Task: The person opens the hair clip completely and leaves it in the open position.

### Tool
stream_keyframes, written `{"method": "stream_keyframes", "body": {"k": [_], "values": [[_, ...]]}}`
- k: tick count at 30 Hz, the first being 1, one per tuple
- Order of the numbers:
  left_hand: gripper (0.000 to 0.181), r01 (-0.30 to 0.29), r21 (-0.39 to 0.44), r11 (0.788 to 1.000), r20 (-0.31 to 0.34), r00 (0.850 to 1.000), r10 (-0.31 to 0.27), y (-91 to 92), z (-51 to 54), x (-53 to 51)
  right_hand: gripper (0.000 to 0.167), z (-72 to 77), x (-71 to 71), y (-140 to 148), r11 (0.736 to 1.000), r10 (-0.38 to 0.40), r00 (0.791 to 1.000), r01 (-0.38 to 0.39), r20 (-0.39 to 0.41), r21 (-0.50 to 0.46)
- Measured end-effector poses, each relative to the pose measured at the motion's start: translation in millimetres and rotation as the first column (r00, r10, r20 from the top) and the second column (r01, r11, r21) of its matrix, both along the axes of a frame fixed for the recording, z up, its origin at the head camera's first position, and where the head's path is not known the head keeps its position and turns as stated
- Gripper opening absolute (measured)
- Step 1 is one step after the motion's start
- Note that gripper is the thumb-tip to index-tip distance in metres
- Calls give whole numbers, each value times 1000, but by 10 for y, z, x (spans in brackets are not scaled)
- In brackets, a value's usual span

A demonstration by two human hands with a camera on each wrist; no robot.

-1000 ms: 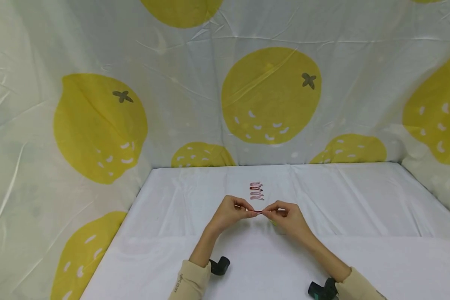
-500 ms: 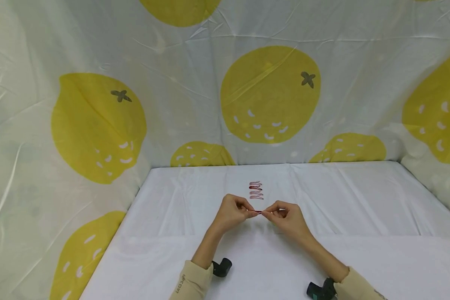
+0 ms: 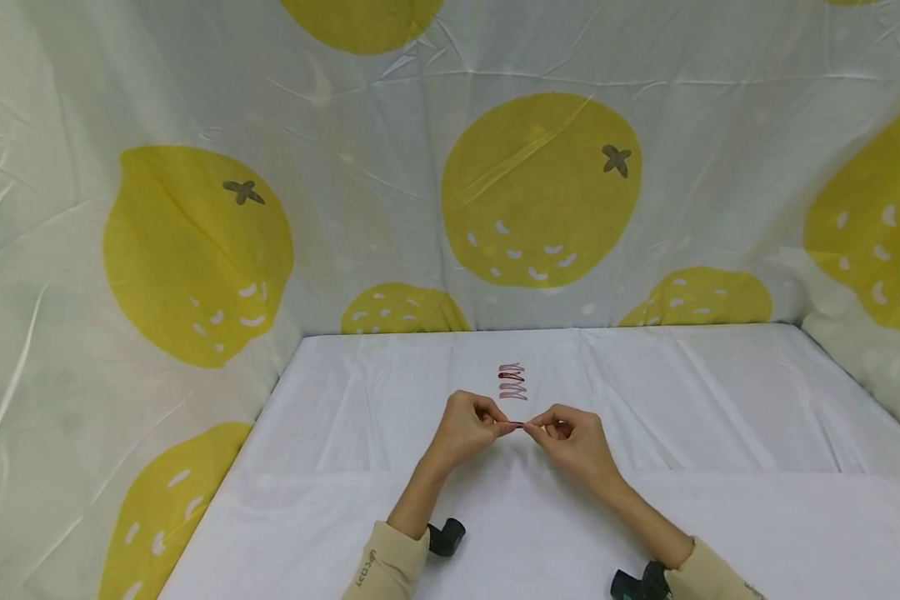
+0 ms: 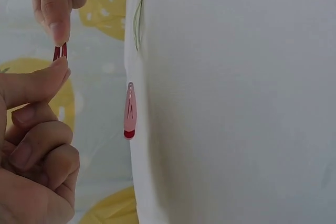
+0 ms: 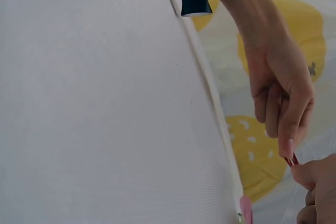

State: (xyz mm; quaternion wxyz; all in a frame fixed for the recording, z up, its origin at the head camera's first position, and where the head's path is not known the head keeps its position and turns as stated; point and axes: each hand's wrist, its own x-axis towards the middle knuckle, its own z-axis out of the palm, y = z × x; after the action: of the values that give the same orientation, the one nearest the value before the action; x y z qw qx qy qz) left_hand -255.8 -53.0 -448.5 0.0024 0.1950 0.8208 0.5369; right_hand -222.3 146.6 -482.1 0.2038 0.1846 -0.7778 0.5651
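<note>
A red snap hair clip (image 3: pixel 519 425) is held in the air between both hands, over the middle of the table. My left hand (image 3: pixel 467 429) pinches one end between thumb and forefinger. The other end is pinched by my right hand (image 3: pixel 576 443). In the left wrist view part of the red hair clip (image 4: pixel 60 52) shows between the fingertips; its ends are covered. Beyond the hands, a column of several pink and red hair clips (image 3: pixel 511 376) lies on the white cloth.
The left wrist view shows a pink hair clip (image 4: pixel 130 111) with a red end, and a thin green outlined thing (image 4: pixel 138 24) on the cloth. Black wrist cameras (image 3: pixel 447 537) sit by the sleeves. A lemon-patterned curtain (image 3: pixel 390 183) stands behind the table.
Both hands stay almost in place, still pinching the red hair clip. The yellow-green thing seen beside the right hand earlier is now hidden in the head view.
</note>
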Motion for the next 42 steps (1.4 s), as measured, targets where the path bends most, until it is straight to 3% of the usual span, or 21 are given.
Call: {"method": "stream_keyframes", "body": {"k": [16, 26, 32, 37, 42], "values": [[5, 13, -51, 999, 5, 1000, -13, -20, 18, -34, 11, -18, -36, 74, 996, -87, 988, 81, 127, 47], [4, -2, -113, 994, 2, 1000, 2, -67, 12, -34, 4, -28, -68, 84, 997, -56, 977, 45, 207, 59], [5, 10, -128, 992, -24, 1000, -13, -65, -7, -57, 4, 29, -100, 85, 992, -107, 961, 84, 256, 99], [4, -50, -213, 976, -64, 997, 37, -19, -22, -162, 5, 52, -200, 74, 984, -137, 939, 93, 314, 152], [5, -140, -309, 941, -83, 989, 119, 19, -50, -332, 5, 32, -378, 28, 976, -140, 925, 69, 353, 208]]}}
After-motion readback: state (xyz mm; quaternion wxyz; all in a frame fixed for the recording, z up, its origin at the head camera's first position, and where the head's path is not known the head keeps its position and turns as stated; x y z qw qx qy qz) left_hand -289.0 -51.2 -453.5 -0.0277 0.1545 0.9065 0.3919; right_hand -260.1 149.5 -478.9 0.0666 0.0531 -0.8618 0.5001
